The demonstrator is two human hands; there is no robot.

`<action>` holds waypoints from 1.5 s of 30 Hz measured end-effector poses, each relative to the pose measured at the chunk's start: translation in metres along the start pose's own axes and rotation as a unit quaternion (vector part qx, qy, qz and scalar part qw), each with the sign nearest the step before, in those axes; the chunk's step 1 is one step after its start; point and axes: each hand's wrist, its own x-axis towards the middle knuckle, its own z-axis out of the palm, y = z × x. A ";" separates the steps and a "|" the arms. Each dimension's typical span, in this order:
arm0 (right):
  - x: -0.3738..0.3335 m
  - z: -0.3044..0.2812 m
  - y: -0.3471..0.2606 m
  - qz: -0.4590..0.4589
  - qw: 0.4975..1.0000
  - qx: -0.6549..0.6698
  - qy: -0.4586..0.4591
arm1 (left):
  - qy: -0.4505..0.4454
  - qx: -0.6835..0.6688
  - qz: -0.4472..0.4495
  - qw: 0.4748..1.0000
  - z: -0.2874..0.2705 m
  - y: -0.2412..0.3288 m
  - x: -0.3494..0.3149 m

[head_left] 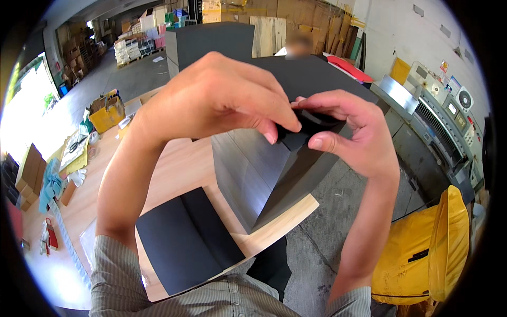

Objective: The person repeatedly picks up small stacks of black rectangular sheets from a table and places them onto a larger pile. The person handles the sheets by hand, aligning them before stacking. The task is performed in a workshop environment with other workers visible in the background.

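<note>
A tall dark stack [245, 177] with shiny, finely layered sides stands on the wooden table, near its right edge. Over its top, both my hands are at a black card-like piece [299, 138] whose full shape is hidden by my fingers. My left hand [224, 100] is closed, thumb and fingertips pinched at the piece's left side. Around its right side my right hand [356, 127] curves, fingers behind and thumb in front. A flat black folded board [182, 238] with a crease lies on the table close to my body.
Behind my hands are another tall black stack [211, 45] and a broad black surface [311, 74]. The wooden table [174, 169] bears a yellow box [107, 112] and gloves at left. A yellow-covered bundle [422, 253] stands at right, before a machine [441, 124]. A person [298, 45] is beyond.
</note>
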 end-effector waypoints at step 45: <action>0.003 0.006 0.001 0.002 1.000 0.006 0.025 | -0.013 0.181 0.049 0.982 0.006 0.012 -0.012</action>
